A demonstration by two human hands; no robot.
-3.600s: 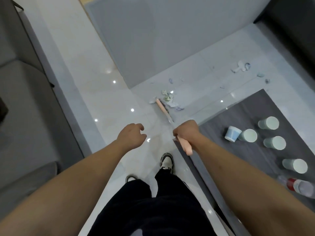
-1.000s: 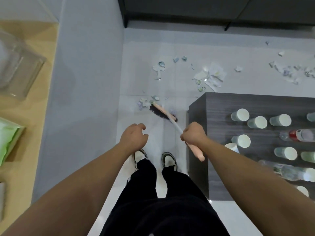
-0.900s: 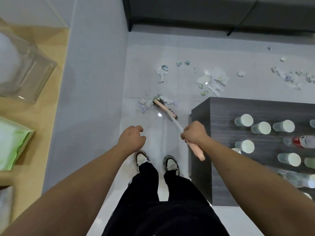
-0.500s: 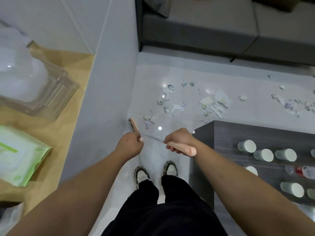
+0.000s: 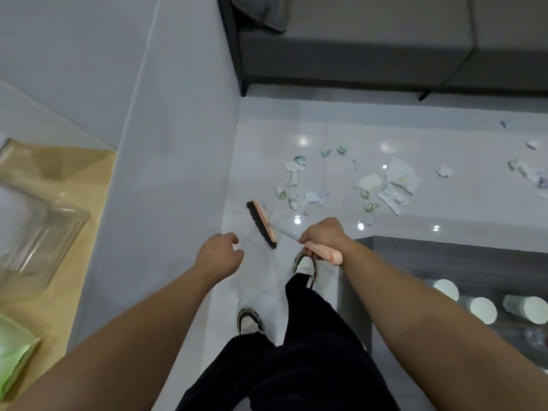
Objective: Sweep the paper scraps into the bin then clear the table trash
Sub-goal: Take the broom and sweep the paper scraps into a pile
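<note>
Right hand (image 5: 323, 237) grips the broom (image 5: 262, 223) by its pink handle; left hand (image 5: 219, 256) hangs loosely curled, empty. Paper scraps (image 5: 385, 182) litter the white floor (image 5: 261, 292) beyond the brush (between wall and dark table (image 5: 444, 256)).

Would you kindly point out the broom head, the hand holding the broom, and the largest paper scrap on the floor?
broom head (image 5: 262, 224), head view, on the pink back above the dark bristles.
right hand (image 5: 323, 237), head view, on the knuckles.
largest paper scrap (image 5: 398, 182), head view, on its middle.

Glossy pale floor (image 5: 296, 132), perhaps tiled
</note>
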